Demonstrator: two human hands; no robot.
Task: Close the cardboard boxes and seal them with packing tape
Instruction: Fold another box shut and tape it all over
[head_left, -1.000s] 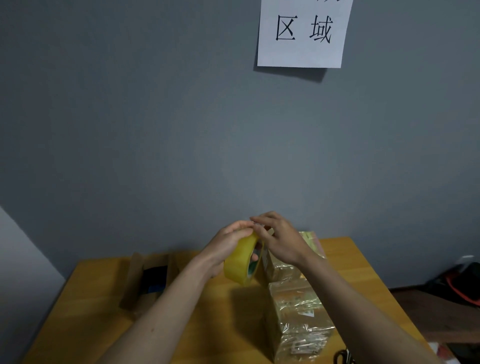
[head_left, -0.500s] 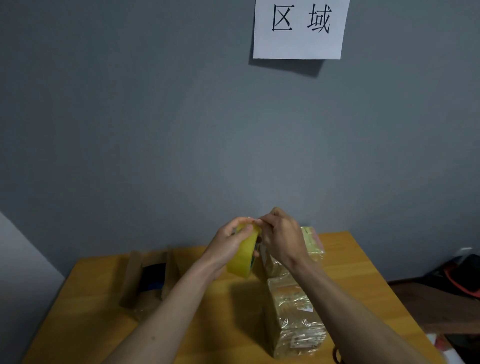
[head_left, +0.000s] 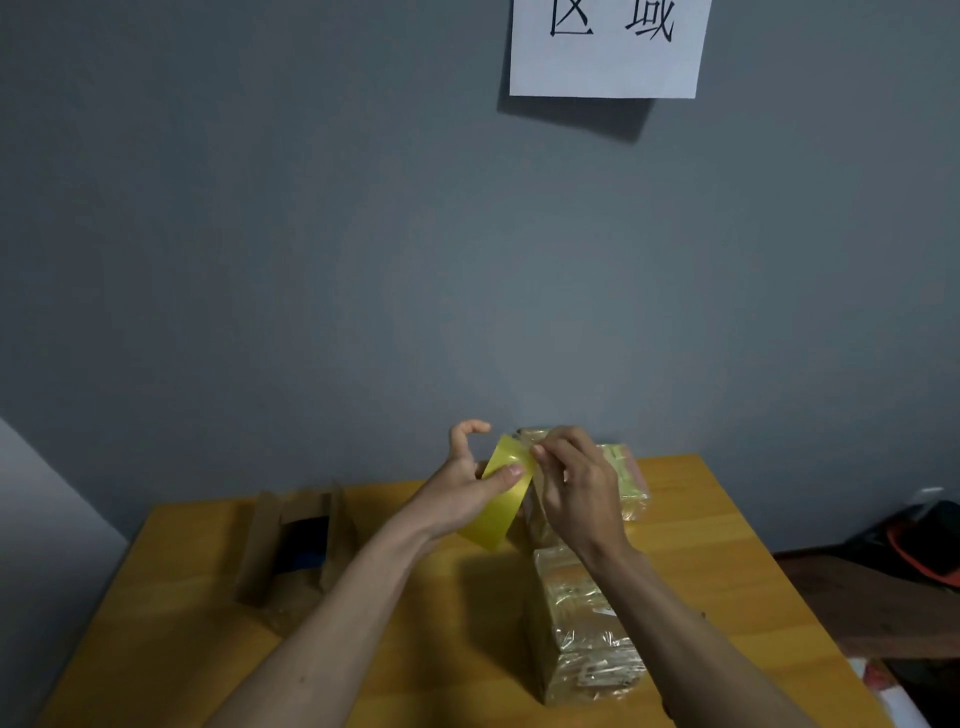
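My left hand holds a yellow roll of packing tape above the wooden table, thumb across its outer face and fingers curled behind it. My right hand pinches at the roll's upper edge with fingertips. An open cardboard box with raised flaps and something dark inside sits at the table's left. Taped-over boxes stand in a row on the right, partly hidden by my right forearm.
A grey wall rises right behind the table, with a white paper sign pinned high up. Dark and orange things lie on a lower surface past the table's right edge.
Both hands and the roll have stayed at about the same spot. My left forefinger has lifted off the roll, and my right fingertips now pinch at its upper edge.
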